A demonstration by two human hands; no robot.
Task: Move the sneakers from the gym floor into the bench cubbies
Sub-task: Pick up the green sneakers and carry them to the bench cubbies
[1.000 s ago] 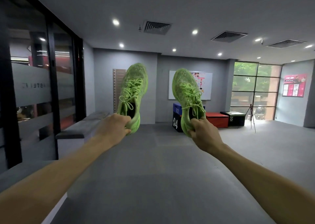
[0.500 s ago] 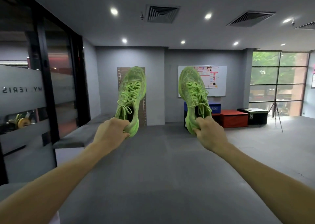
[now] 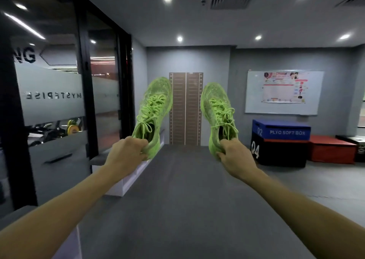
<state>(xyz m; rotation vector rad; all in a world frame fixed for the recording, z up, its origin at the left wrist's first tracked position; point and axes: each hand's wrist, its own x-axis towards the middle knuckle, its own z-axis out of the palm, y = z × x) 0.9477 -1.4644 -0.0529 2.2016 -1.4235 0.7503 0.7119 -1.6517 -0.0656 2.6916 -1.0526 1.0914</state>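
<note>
Two neon-green lace-up sneakers are held up in front of me, toes pointing upward. My left hand (image 3: 127, 153) grips the heel of the left sneaker (image 3: 154, 110). My right hand (image 3: 234, 156) grips the heel of the right sneaker (image 3: 218, 113). Both arms are stretched forward at about chest height. The white bench with a grey padded top (image 3: 126, 181) runs along the glass wall at the left, below and behind my left hand; its cubby openings are hardly visible from here.
A glass partition with black frames (image 3: 83, 93) lines the left side. A blue and black plyo soft box (image 3: 280, 144) and a red box (image 3: 331, 149) stand at the back right. A whiteboard (image 3: 284, 92) and a brown height chart (image 3: 185, 108) hang on the far wall. Grey floor (image 3: 189, 199) stretches ahead.
The view has turned left and moved forward: the boxes slid right, the glass wall and bench came closer. Both hands keep holding the sneakers up in the same pose.
</note>
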